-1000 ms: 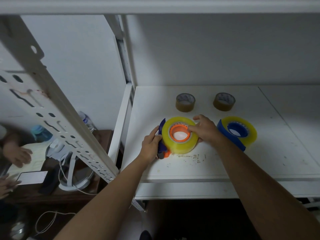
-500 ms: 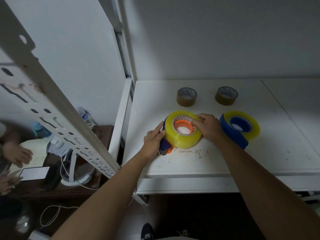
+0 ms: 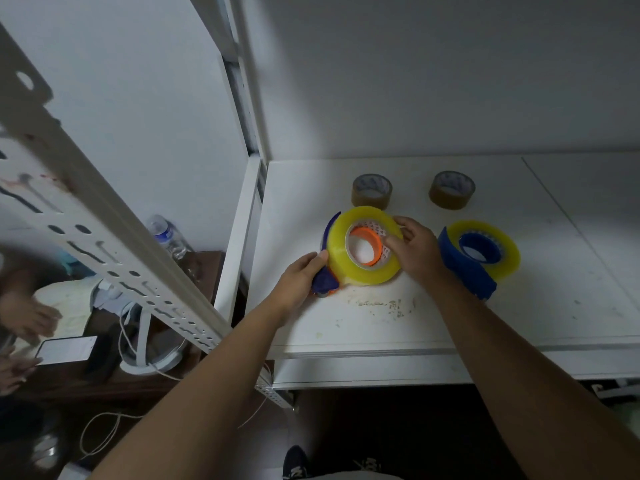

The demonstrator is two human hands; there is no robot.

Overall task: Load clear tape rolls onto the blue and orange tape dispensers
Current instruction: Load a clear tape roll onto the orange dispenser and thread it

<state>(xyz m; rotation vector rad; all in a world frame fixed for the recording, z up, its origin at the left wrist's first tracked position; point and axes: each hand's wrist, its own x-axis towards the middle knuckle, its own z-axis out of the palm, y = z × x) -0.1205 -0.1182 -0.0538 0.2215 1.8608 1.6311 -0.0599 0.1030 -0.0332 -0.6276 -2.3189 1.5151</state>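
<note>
A yellowish clear tape roll point(image 3: 349, 261) is tilted up on the orange hub point(image 3: 367, 244) of a dispenser with a dark blue handle point(image 3: 325, 278) on the white shelf point(image 3: 381, 327). My left hand point(image 3: 300, 282) grips that handle at the roll's lower left. My right hand point(image 3: 414, 249) pinches the roll's right rim, fingers reaching into its core. To the right lies the all-blue dispenser point(image 3: 465, 268) with another clear tape roll point(image 3: 504, 252) seated on it.
Two brown tape rolls point(image 3: 372, 190) point(image 3: 451, 189) stand at the back of the shelf. A perforated white shelf post point(image 3: 114, 251) crosses the left. Beyond it sits a low brown table point(image 3: 69, 379) with a water bottle point(image 3: 168, 237), cables, and another person's hands point(image 3: 24, 317).
The roll has tipped up from lying flat on the orange hub, its left side raised. My left hand shifted lower on the handle. The camera moved closer.
</note>
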